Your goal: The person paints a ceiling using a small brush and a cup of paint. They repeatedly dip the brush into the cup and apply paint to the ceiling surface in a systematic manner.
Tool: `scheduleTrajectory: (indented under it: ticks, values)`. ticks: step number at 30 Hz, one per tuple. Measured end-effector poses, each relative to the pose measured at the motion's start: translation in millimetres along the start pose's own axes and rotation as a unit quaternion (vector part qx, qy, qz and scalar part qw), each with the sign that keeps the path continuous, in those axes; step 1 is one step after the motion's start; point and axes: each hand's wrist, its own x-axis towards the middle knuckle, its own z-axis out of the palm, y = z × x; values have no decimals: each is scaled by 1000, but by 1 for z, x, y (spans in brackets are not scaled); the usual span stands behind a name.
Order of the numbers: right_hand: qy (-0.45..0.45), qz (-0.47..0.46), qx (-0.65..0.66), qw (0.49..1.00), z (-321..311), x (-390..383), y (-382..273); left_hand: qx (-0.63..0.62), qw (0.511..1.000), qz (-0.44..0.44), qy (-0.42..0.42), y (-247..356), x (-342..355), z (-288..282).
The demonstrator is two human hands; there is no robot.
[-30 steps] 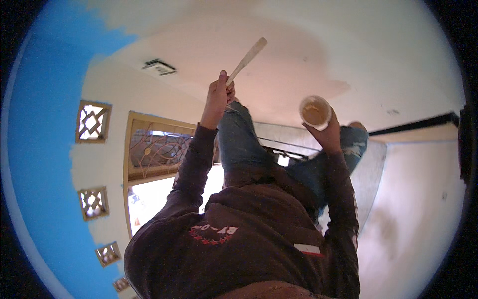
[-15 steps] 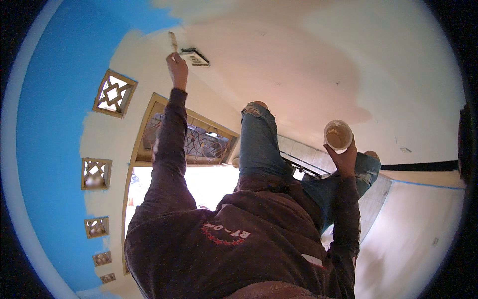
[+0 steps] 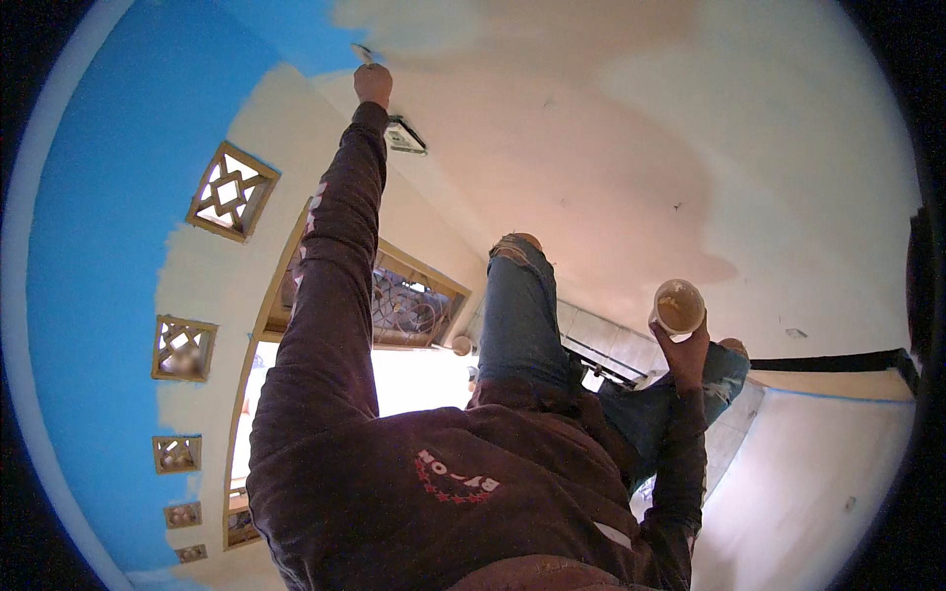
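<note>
My left hand point(image 3: 372, 84) is raised at arm's length, closed around a pale flat spatula point(image 3: 361, 52) whose tip is at the edge of the blue paint point(image 3: 299, 32) on the pale surface above; whether it touches is unclear. A dark-rimmed square fixture point(image 3: 404, 134) sits just below that hand. My right hand point(image 3: 687, 350) grips a white cup point(image 3: 679, 306) with a little tan paste inside, held over my jeans-clad legs.
The blue and cream wall point(image 3: 94, 295) at left has several square lattice vent blocks point(image 3: 233, 192). A wooden frame with a curly metal grille point(image 3: 414, 291) tops a bright doorway. A dark beam point(image 3: 823, 361) runs along the right, beside a pale wall point(image 3: 798, 473).
My left hand has risen upward and left with the spatula, to the blue paint's edge. My right hand with the cup has moved rightward and lower in view.
</note>
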Motion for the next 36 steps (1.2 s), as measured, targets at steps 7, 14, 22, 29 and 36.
scheduleTrajectory:
  ticks: [7,14,22,29,36]
  values:
    - [-8,-23,21,999,16,6,-3,-329,935,-122,55,32,-37,-70]
    - [-25,-11,7,1000,12,4,-8,-692,663,-251,-137,84,-94,-196]
    - [-17,-16,38,999,7,0,-5,-368,901,-218,-65,-16,-85,-137]
    - [-26,-30,54,998,20,7,-7,9,1000,-1,-21,-86,-23,-40]
    - [-10,-9,39,999,6,-1,-4,-198,977,-80,14,48,-49,-37]
